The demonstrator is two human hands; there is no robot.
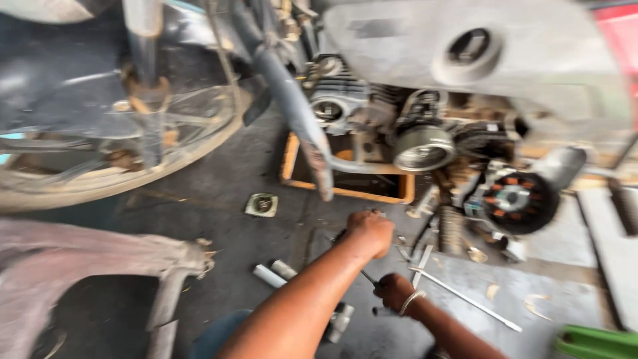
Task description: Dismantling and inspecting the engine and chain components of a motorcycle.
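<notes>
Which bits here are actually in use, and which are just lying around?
In use:
- left hand, fisted near the floor
- right hand, on a thin dark tool
- engine with stator exposed, above the hands

Lying about:
- long rod
- white tubes
- square plate
- orange tray
- wheel
- green item

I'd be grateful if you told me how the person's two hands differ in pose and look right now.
The left hand is a closed fist farther from the camera, reached toward the engine; the right hand sits nearer. The right hand's wrist wears a thin bracelet; the left hand's is bare. A thin dark tool meets the right hand; whether the left hand grips it is blurred. Both are bare, low over the floor.
</notes>
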